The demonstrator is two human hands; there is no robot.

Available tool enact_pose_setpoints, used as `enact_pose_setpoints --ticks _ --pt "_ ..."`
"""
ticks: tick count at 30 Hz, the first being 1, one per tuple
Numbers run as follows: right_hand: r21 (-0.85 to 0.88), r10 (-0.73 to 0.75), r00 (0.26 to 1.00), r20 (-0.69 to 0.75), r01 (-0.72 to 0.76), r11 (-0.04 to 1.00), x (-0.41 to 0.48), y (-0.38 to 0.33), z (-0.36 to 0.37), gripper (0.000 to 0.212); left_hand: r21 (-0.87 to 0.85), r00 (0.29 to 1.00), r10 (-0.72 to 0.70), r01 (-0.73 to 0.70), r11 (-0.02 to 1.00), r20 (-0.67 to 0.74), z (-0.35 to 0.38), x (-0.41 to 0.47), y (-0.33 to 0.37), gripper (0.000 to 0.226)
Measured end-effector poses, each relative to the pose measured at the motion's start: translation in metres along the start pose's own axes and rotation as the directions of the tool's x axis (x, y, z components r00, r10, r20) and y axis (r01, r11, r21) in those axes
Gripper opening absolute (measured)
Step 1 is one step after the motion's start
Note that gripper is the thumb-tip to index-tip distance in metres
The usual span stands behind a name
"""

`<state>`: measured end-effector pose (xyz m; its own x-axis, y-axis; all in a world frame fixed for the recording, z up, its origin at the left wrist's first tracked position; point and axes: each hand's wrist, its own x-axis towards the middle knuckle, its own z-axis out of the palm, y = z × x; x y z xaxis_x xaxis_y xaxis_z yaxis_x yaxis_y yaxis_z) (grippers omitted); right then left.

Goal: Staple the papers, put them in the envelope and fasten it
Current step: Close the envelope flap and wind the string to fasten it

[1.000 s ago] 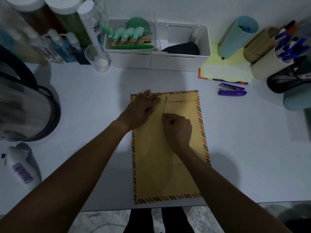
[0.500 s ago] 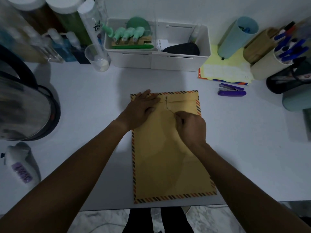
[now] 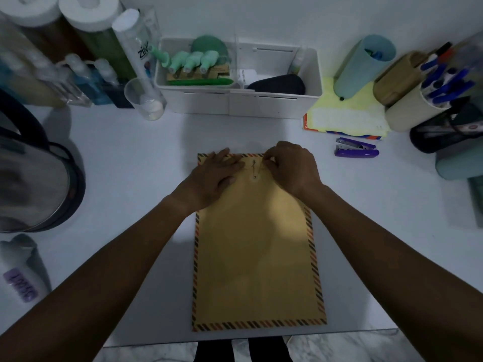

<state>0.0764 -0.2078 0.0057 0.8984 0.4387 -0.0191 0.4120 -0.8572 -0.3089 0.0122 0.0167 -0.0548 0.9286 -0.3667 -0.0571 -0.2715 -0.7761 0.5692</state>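
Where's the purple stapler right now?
The purple stapler lies on the white table, right of the envelope, just in front of the yellow papers.

Tan envelope (image 3: 256, 257) w/ striped border; purple stapler (image 3: 356, 150).

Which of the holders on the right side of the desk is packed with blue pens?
The cream cylindrical holder, leaning beside the yellow pad. The light blue cup looks nearly empty.
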Motion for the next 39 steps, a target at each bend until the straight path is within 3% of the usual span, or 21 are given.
enact_pose_setpoints --ticks 5,8,10,14,17,23,26,29,35,39 --pt "-0.031 -0.198 0.971 0.133 0.204 0.978 0.027 -0.009 0.001 0.023 -0.008 1.000 0.027 -0.027 1.000 -0.010 0.002 0.002 -0.004 0.058" --pt "-0.032 -0.238 0.959 0.152 0.246 0.969 0.037 -0.013 0.003 0.021 -0.031 1.000 0.020 -0.021 0.999 -0.018 0.003 0.001 -0.005 0.056" --pt "-0.022 -0.208 0.964 0.164 0.215 0.976 0.043 -0.013 0.006 0.020 -0.039 1.000 0.009 -0.010 0.999 -0.027 0.003 0.001 -0.005 0.058" --pt "0.115 0.009 0.990 0.142 -0.026 0.993 0.051 -0.005 0.008 0.016 -0.038 0.999 0.005 -0.007 0.999 -0.046 0.004 0.001 -0.005 0.059" --pt "0.136 0.111 0.986 0.125 -0.128 0.982 0.045 0.003 0.007 0.015 -0.039 0.999 -0.009 0.008 0.999 -0.047 0.004 0.002 -0.004 0.060" --pt "0.128 0.157 0.987 -0.035 -0.152 0.980 -0.001 0.006 0.014 0.019 -0.040 0.999 -0.024 0.022 0.999 -0.045 0.005 0.003 -0.003 0.062" --pt "0.154 0.145 0.986 -0.078 -0.132 0.979 -0.022 -0.001 0.019 0.018 -0.038 0.999 -0.028 0.027 0.999 -0.040 0.004 0.004 -0.002 0.052" --pt "0.169 0.113 0.991 -0.071 -0.100 0.981 -0.034 -0.016 0.024 0.019 -0.043 0.999 -0.037 0.036 0.998 -0.038 0.002 0.004 0.001 0.046" --pt "0.233 0.206 0.975 -0.089 -0.181 0.956 -0.044 -0.048 0.036 0.021 -0.043 0.999 -0.041 0.040 0.998 -0.028 0.001 0.004 0.000 0.047" --pt "0.209 0.196 0.975 -0.109 -0.170 0.963 -0.053 -0.056 0.043 0.022 -0.050 0.999 -0.027 0.026 0.998 -0.021 0.000 0.003 0.001 0.062"
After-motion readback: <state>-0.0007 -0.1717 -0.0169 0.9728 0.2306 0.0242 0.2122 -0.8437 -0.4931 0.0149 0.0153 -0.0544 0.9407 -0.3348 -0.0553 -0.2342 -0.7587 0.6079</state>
